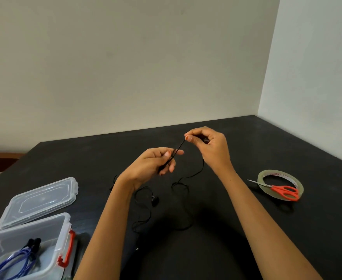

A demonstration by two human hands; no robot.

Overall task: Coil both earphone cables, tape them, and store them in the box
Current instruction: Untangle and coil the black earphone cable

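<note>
Black earphone cable (182, 144) is stretched as a doubled strand between both hands, raised above the dark surface (247, 148). The right hand (208, 146) pinches its upper end between thumb and forefinger, the other fingers curled. The left hand (156, 162) pinches the strands lower down between thumb and curled fingers. The rest of the cable trails in loose loops on the surface, with an earbud (155, 200) lying below the left hand. At lower left, the open clear box (64, 229) holds a coiled blue earphone cable (14, 259), its lid (39, 201) just behind. Orange-handled scissors (283, 190) rest across a tape roll (299, 185) at right.
</note>
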